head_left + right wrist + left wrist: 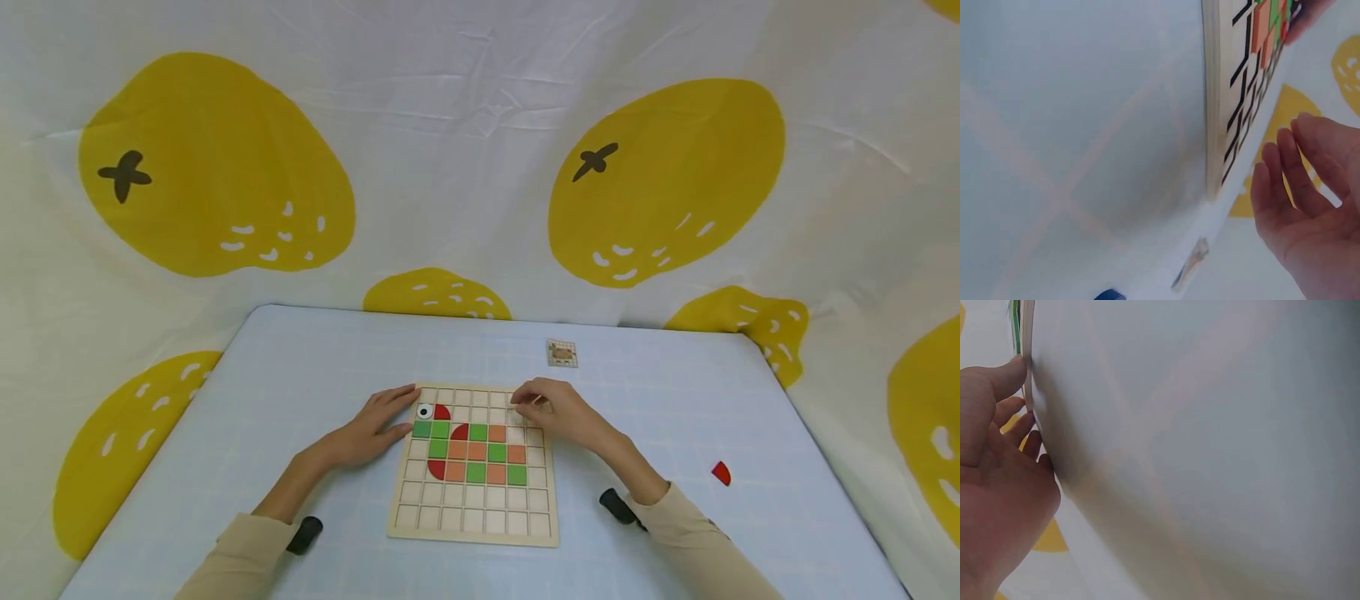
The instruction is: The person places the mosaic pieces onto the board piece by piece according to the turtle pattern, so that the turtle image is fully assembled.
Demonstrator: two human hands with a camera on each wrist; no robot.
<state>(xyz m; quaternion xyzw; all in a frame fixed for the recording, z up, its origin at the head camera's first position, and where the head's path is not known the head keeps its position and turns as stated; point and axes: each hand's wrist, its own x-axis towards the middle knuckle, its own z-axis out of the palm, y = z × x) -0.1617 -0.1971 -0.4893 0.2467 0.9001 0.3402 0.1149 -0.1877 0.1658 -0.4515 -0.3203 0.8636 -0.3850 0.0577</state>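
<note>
A square wooden grid board [472, 541] lies on the table under both hands. Green, orange and red pieces fill part of its cells, among them an orange tile [456, 450], a green tile [476, 472] and a red quarter-round piece [437, 469]. A white eye tile [425, 411] sits near the upper left corner. My left hand [369, 429] rests against the board's left edge, fingers extended. Over the upper right cells hovers my right hand [558, 410], its fingers loosely bent, thumb and forefinger tips close together. The right wrist view shows no piece in that hand [1316, 194].
A loose red quarter-round piece [722, 473] lies on the table [652, 550] to the right. Behind the board is a small picture card [562, 353]. Dark devices [305, 536] are by both wrists. A white cloth with yellow fruit shapes [450, 183] hangs behind the table.
</note>
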